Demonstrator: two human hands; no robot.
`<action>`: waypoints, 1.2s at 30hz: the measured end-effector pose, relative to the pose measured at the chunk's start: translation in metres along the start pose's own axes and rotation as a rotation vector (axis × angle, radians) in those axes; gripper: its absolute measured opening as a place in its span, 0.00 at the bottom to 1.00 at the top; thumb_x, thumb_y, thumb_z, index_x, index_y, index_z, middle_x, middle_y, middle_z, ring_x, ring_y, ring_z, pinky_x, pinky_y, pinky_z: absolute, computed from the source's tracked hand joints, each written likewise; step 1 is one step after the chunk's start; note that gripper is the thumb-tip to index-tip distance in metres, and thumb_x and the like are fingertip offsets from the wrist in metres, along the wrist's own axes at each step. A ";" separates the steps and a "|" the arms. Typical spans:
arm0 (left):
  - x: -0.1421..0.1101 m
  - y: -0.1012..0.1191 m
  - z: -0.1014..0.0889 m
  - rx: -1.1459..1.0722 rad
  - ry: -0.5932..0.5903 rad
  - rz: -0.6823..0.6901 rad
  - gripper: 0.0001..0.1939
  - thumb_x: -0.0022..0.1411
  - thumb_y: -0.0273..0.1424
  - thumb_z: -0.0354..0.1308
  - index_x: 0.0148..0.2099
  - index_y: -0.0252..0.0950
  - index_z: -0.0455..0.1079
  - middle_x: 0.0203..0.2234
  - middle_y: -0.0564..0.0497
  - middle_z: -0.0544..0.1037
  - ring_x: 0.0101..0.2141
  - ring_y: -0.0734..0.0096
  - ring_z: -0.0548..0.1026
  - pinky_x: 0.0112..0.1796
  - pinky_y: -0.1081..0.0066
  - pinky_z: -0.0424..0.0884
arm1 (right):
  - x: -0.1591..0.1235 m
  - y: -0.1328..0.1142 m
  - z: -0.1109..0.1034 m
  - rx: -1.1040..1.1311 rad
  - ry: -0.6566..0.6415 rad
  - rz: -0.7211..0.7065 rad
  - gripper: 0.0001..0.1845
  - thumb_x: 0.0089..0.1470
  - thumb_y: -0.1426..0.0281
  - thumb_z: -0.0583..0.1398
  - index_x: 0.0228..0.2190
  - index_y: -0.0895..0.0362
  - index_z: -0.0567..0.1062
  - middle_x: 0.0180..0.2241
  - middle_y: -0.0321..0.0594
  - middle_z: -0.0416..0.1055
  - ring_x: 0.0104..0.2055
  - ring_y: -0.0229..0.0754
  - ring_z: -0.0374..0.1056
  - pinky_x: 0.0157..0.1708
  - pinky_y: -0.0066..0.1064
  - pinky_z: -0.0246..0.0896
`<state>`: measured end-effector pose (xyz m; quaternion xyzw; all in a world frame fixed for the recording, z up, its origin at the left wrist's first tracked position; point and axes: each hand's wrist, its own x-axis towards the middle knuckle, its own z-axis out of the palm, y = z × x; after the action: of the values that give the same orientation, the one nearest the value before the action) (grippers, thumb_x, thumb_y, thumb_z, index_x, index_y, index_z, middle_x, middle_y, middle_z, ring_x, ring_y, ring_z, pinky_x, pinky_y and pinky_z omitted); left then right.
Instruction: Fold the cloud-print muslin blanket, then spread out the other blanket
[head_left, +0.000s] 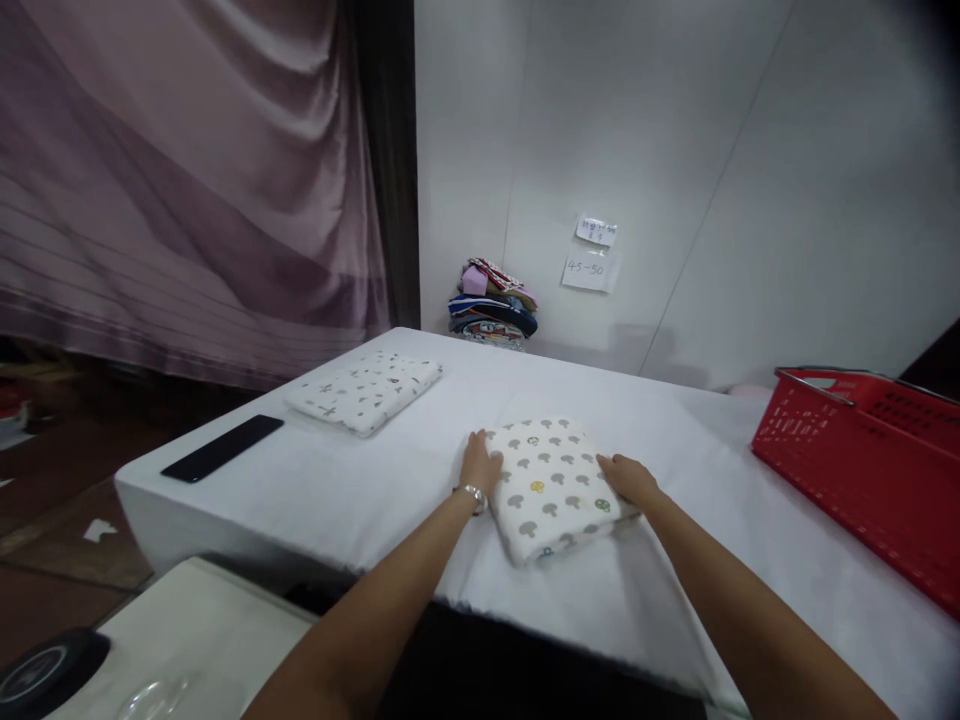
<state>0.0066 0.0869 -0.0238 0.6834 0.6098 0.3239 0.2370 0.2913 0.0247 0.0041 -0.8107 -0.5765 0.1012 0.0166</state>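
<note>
A folded white cloth with a mushroom print (551,485) lies on the white-covered table (375,500) in front of me. My left hand (480,462) rests against its left edge, fingers curled along the side. My right hand (630,478) presses on its right edge with the fingers lying fairly flat. Both hands touch the cloth from opposite sides; neither lifts it. A bracelet shows on my left wrist.
A second folded printed cloth (365,390) lies at the table's far left. A black phone (223,447) sits near the left edge. A red plastic basket (870,460) stands at the right. A pile of coloured clothes (492,305) lies against the back wall.
</note>
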 end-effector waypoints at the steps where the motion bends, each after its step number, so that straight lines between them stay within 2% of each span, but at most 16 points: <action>1: 0.009 0.002 0.000 0.021 -0.032 0.009 0.31 0.56 0.29 0.50 0.61 0.32 0.48 0.60 0.41 0.54 0.61 0.64 0.49 0.58 0.66 0.50 | -0.010 0.003 0.003 -0.007 -0.003 -0.001 0.28 0.58 0.55 0.41 0.41 0.59 0.71 0.41 0.52 0.71 0.44 0.48 0.67 0.41 0.36 0.58; 4: 0.030 0.010 0.000 0.100 -0.133 0.036 0.31 0.57 0.28 0.50 0.62 0.29 0.47 0.62 0.39 0.48 0.61 0.65 0.47 0.58 0.68 0.48 | -0.045 0.014 0.011 -0.037 -0.029 -0.046 0.22 0.58 0.56 0.45 0.41 0.56 0.70 0.39 0.48 0.72 0.43 0.46 0.68 0.40 0.35 0.58; 6: 0.035 0.016 0.000 0.126 -0.168 0.057 0.30 0.58 0.27 0.49 0.61 0.29 0.49 0.62 0.39 0.47 0.61 0.66 0.48 0.58 0.70 0.49 | -0.066 0.020 0.012 -0.049 -0.066 -0.061 0.24 0.58 0.56 0.43 0.39 0.56 0.71 0.37 0.47 0.72 0.41 0.46 0.69 0.38 0.35 0.59; 8: 0.029 0.024 0.001 0.169 -0.176 0.114 0.28 0.58 0.27 0.49 0.61 0.29 0.51 0.62 0.39 0.46 0.61 0.63 0.47 0.58 0.68 0.48 | -0.080 0.023 0.008 -0.061 -0.082 -0.029 0.27 0.58 0.54 0.41 0.37 0.57 0.72 0.36 0.49 0.73 0.40 0.49 0.69 0.37 0.38 0.60; 10: 0.012 0.034 0.000 0.220 -0.187 0.201 0.27 0.59 0.31 0.50 0.60 0.30 0.53 0.63 0.40 0.46 0.61 0.60 0.45 0.59 0.62 0.45 | -0.082 0.019 -0.001 -0.062 -0.005 -0.020 0.29 0.57 0.53 0.41 0.40 0.58 0.71 0.39 0.51 0.72 0.43 0.52 0.68 0.39 0.41 0.60; 12: -0.009 0.043 0.000 0.267 -0.228 0.290 0.28 0.58 0.39 0.51 0.59 0.34 0.55 0.63 0.42 0.45 0.62 0.58 0.43 0.59 0.57 0.42 | -0.074 0.008 -0.009 -0.033 0.151 -0.128 0.29 0.57 0.54 0.42 0.49 0.60 0.66 0.48 0.52 0.67 0.51 0.52 0.62 0.46 0.42 0.57; 14: -0.030 0.049 -0.001 0.328 -0.304 0.367 0.31 0.58 0.46 0.48 0.59 0.35 0.55 0.63 0.42 0.45 0.62 0.57 0.42 0.58 0.53 0.42 | -0.056 -0.010 -0.013 0.017 0.275 -0.312 0.30 0.58 0.56 0.42 0.55 0.60 0.59 0.57 0.50 0.57 0.59 0.49 0.51 0.54 0.41 0.50; 15: -0.039 0.051 -0.001 0.364 -0.345 0.406 0.32 0.58 0.49 0.46 0.60 0.36 0.54 0.63 0.42 0.46 0.62 0.56 0.42 0.58 0.52 0.42 | -0.045 -0.020 -0.012 0.031 0.293 -0.394 0.31 0.58 0.56 0.42 0.57 0.60 0.56 0.59 0.49 0.53 0.61 0.48 0.46 0.56 0.41 0.46; 17: -0.052 0.051 0.001 0.429 -0.398 0.471 0.34 0.59 0.52 0.42 0.60 0.36 0.53 0.62 0.43 0.48 0.62 0.55 0.43 0.57 0.50 0.41 | -0.023 -0.039 -0.007 0.024 0.247 -0.487 0.33 0.58 0.55 0.42 0.59 0.60 0.53 0.62 0.47 0.47 0.64 0.47 0.39 0.58 0.42 0.40; 20: -0.060 0.046 0.003 0.485 -0.392 0.542 0.34 0.60 0.52 0.38 0.62 0.37 0.50 0.62 0.44 0.49 0.62 0.56 0.43 0.58 0.50 0.39 | 0.006 -0.055 0.008 -0.023 0.133 -0.446 0.34 0.58 0.53 0.41 0.59 0.59 0.51 0.62 0.45 0.44 0.64 0.47 0.36 0.59 0.45 0.33; 24: -0.060 0.043 0.004 0.484 -0.379 0.558 0.33 0.61 0.50 0.40 0.62 0.37 0.51 0.62 0.44 0.50 0.61 0.55 0.44 0.58 0.50 0.39 | 0.024 -0.055 0.023 -0.044 0.103 -0.390 0.34 0.58 0.52 0.40 0.60 0.58 0.50 0.63 0.44 0.42 0.64 0.45 0.35 0.59 0.45 0.29; 31: -0.061 0.046 0.005 0.343 -0.346 0.527 0.30 0.58 0.48 0.47 0.60 0.40 0.56 0.61 0.45 0.54 0.61 0.54 0.46 0.58 0.49 0.38 | 0.022 -0.052 0.021 -0.033 0.091 -0.388 0.33 0.59 0.53 0.41 0.60 0.57 0.49 0.63 0.43 0.41 0.64 0.43 0.34 0.59 0.44 0.29; 36: -0.066 0.046 -0.007 0.308 -0.329 0.522 0.25 0.59 0.45 0.49 0.56 0.41 0.61 0.59 0.48 0.58 0.60 0.57 0.50 0.58 0.52 0.42 | 0.010 -0.048 0.016 0.000 0.058 -0.390 0.32 0.58 0.55 0.43 0.59 0.58 0.51 0.63 0.45 0.42 0.64 0.45 0.35 0.59 0.46 0.31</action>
<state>0.0299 0.0145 0.0038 0.8872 0.4098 0.1632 0.1351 0.2471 0.0485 -0.0059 -0.6861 -0.7219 0.0728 0.0525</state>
